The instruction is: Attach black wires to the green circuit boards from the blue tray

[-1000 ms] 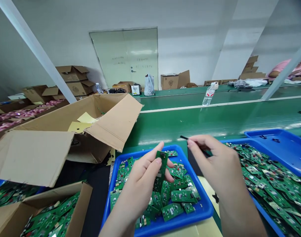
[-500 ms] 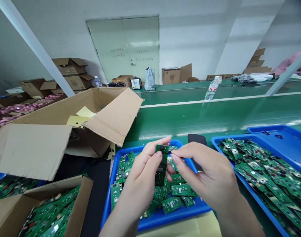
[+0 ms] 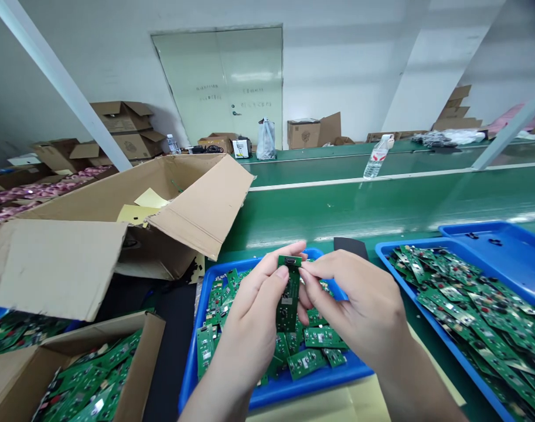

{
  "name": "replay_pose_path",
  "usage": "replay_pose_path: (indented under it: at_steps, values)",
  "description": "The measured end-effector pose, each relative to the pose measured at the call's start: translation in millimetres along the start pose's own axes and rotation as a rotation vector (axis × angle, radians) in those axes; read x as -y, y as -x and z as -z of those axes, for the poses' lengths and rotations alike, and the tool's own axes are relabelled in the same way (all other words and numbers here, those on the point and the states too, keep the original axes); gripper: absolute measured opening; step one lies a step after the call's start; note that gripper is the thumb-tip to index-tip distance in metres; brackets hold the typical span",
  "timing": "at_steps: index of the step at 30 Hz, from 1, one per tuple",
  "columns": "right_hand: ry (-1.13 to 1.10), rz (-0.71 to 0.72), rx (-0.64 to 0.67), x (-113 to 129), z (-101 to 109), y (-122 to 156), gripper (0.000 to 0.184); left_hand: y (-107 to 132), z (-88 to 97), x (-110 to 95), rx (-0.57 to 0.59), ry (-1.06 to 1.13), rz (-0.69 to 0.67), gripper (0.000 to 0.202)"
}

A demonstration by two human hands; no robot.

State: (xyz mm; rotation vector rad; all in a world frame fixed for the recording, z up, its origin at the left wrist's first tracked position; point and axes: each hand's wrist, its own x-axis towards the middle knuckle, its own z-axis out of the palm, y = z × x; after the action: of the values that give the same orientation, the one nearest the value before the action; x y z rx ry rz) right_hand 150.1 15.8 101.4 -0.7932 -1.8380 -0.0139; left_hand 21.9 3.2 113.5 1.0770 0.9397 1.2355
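Note:
A narrow green circuit board (image 3: 288, 299) is held upright in my left hand (image 3: 255, 299), its thumb pressed on the face near the top. A dark connector sits at the board's upper end. My right hand (image 3: 359, 299) is closed in a pinch against the board's upper right edge. Between its fingertips is a small, thin black piece, mostly hidden, lying across the board just under the connector. Both hands are above a blue tray (image 3: 311, 394) where many loose green circuit boards (image 3: 308, 363) lie.
On the right stands another blue tray (image 3: 456, 358) heaped with boards, with a further blue tray (image 3: 520, 252) behind it. A large open carton (image 3: 197, 223) and a smaller box (image 3: 150, 351) of boards stand left. A water bottle (image 3: 378, 157) stands beyond on the green bench (image 3: 311, 211).
My right fingertips have moved slightly left, up against the board's edge. The black piece showed clearly between them before and is now mostly covered. My left hand keeps hold of the board.

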Motion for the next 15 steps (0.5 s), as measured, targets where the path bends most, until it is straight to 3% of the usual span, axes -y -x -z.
replay_pose_path:
  at_steps: [8, 15]
  values:
    - [0.036, 0.011, -0.026, -1.9, -2.6, 1.7, 0.014, -3.4, 3.6, 3.3, 0.070, -0.065, -0.046, 0.031]
    - [0.145, 0.024, -0.117, -2.6, -3.5, 1.7, 0.010, -4.2, 2.2, 1.0, 0.038, -0.237, -0.145, 0.032]
